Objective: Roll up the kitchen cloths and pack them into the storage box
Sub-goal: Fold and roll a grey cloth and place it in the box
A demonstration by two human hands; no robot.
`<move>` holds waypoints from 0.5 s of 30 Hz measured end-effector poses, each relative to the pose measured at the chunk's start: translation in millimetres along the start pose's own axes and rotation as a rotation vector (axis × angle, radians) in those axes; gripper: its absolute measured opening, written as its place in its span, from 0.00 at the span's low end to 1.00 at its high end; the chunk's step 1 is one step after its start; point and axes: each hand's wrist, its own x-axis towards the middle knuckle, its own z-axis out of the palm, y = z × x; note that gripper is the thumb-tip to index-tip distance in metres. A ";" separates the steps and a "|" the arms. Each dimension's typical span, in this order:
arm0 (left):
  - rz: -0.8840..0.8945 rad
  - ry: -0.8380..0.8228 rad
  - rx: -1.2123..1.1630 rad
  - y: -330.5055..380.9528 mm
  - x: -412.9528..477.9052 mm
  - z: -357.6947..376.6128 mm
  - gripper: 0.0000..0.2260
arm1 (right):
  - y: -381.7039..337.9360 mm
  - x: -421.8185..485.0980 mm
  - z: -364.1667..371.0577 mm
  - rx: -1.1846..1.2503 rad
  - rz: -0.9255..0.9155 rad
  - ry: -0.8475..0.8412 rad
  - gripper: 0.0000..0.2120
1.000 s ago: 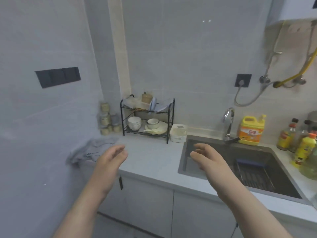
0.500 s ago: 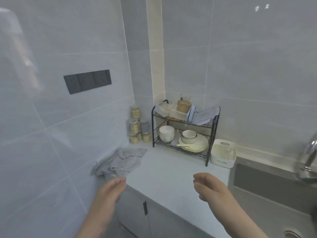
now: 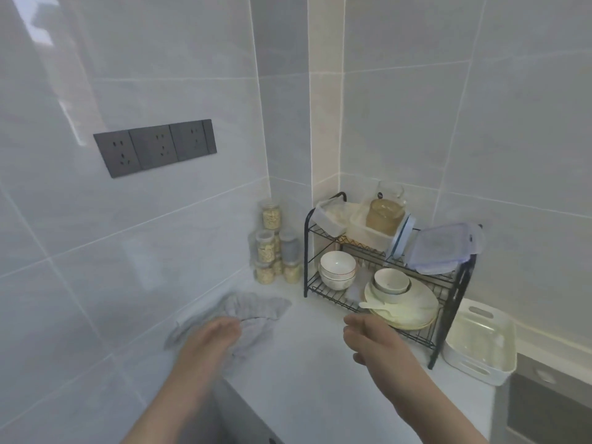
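In the tiled corner, the white worktop [image 3: 304, 386] carries a black two-tier dish rack [image 3: 452, 310] stacked with bowls and plates. Just right of the rack stands the white storage box [image 3: 466, 366]. The grey kitchen cloths [image 3: 261, 307] lie crumpled against the left wall, well apart from the box. The left hand [image 3: 211, 339] rests on them, fingers nearly straight. The right hand [image 3: 374, 342] hovers before the rack, fingers loosely curled, holding nothing.

Grey cloth [image 3: 253, 310] (white storage box [image 3: 480, 344]).
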 end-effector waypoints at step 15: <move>-0.109 -0.314 0.129 -72.2 298.2 -47.7 0.19 | 41.1 232.4 151.1 -0.076 0.186 0.068 0.09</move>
